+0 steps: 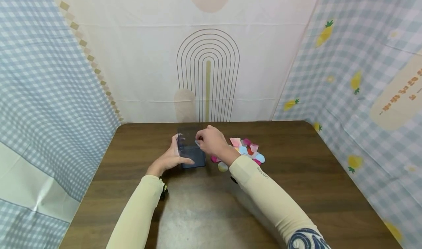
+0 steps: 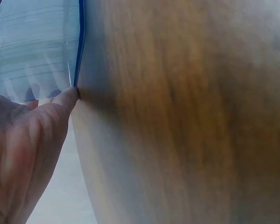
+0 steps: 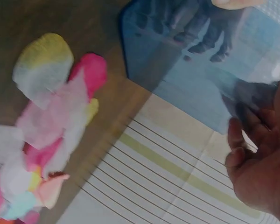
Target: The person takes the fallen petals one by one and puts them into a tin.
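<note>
My left hand (image 1: 171, 157) grips a clear blue box (image 1: 193, 156) from its left side, thumb along the near face and fingers behind. In the left wrist view the thumb lies at the edge of the box (image 2: 32, 56). Over the upper part of the box is my right hand (image 1: 212, 141), fingers curled together, pinching a small pale petal (image 1: 197, 143). The right wrist view has this hand (image 3: 261, 163) at the rim of the see-through box (image 3: 177, 70), with the left hand's fingers showing through the wall. Several petals (image 1: 242, 149) in pink, white, yellow and pale blue lie heaped beside the box.
The dark wooden table (image 1: 197, 212) meets a white patterned cloth (image 1: 148, 66) at its back edge. Checked cloths (image 1: 356, 106) hang along both sides. A loose yellowish petal (image 1: 222, 167) lies under the right forearm's near side.
</note>
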`<action>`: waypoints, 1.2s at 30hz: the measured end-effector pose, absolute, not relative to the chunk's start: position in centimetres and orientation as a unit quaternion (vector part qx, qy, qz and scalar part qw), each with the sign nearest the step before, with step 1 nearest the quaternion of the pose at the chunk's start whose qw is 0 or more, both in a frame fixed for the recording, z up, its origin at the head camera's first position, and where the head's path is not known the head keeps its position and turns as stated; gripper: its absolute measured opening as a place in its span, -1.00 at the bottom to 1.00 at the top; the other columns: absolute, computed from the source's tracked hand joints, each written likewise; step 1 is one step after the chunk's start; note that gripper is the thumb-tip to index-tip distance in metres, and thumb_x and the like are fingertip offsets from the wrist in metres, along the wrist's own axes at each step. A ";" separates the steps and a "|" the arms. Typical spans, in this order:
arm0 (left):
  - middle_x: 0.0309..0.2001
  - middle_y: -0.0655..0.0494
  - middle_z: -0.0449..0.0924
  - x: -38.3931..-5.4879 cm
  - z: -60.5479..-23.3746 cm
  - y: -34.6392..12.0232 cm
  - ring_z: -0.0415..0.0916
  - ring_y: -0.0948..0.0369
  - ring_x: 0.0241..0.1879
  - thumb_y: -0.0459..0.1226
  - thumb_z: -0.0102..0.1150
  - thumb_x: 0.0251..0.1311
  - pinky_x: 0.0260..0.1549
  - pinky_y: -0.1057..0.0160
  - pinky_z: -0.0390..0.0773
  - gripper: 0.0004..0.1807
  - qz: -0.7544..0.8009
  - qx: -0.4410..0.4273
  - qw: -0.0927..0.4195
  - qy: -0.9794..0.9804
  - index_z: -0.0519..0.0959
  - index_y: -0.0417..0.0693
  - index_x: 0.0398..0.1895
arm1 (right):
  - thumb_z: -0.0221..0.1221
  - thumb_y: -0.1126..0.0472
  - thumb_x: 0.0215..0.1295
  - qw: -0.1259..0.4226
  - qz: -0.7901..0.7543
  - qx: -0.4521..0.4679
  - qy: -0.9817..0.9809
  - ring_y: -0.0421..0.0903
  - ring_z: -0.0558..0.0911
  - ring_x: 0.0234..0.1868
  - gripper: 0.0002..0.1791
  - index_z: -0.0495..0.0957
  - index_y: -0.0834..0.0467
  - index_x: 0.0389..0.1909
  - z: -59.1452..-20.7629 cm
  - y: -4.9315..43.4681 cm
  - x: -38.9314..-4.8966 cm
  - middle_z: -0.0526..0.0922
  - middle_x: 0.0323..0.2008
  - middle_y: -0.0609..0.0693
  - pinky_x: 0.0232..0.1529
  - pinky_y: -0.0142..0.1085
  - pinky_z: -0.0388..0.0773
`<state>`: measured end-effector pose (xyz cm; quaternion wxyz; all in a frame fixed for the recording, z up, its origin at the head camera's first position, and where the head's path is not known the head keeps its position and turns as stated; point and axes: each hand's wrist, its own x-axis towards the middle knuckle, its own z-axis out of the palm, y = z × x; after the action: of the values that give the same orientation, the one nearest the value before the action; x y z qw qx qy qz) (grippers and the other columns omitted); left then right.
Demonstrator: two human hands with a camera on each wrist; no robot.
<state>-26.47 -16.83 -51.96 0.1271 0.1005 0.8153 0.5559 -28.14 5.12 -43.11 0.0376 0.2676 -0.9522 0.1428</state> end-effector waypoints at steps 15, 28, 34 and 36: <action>0.65 -0.15 0.03 -25.8 -52.8 -16.3 0.22 -0.11 0.55 -0.30 0.71 -0.07 0.63 -0.18 0.06 0.51 0.597 0.105 0.125 0.785 -0.35 0.11 0.68 | 0.22 0.23 0.42 -0.080 0.092 0.294 -0.948 -0.14 0.71 -0.21 -0.78 0.85 0.01 -0.22 -41.5 4.8 -28.5 0.86 -0.20 -0.10 -0.08 -0.18 0.75; 0.63 -0.13 0.02 -26.4 -52.4 -16.9 0.30 -0.14 0.54 -0.28 0.67 0.00 0.64 -0.23 0.07 0.43 0.590 0.109 0.138 0.788 -0.33 0.16 0.66 | 0.14 0.19 0.54 -0.051 0.138 0.301 -0.942 -0.13 0.66 -0.30 -0.74 0.83 0.08 -0.12 -42.2 5.1 -28.6 0.82 -0.25 -0.04 -0.09 -0.19 0.71; 0.61 -0.18 0.09 -26.4 -52.3 -16.9 0.33 -0.16 0.52 -0.27 0.69 -0.02 0.62 -0.19 0.07 0.43 0.587 0.116 0.131 0.790 -0.30 0.13 0.65 | 0.12 0.10 0.63 -0.027 0.141 0.300 -0.943 -0.11 0.77 -0.05 -0.70 0.79 0.05 0.09 -42.5 5.3 -28.3 0.85 -0.03 -0.07 0.12 -0.13 0.72; 0.63 -0.17 0.05 -26.4 -52.3 -16.9 0.30 -0.16 0.53 -0.25 0.69 -0.03 0.62 -0.20 0.07 0.43 0.584 0.116 0.128 0.793 -0.30 0.13 0.65 | 0.11 0.09 0.65 -0.028 0.146 0.296 -0.943 -0.10 0.77 -0.04 -0.70 0.78 0.05 0.11 -42.5 5.4 -28.2 0.84 0.00 -0.06 0.14 -0.12 0.72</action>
<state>-26.43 -16.88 -52.33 0.1283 0.1160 0.7929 0.5843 -28.19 5.45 -42.48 -0.0282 0.2964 -0.9435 0.1459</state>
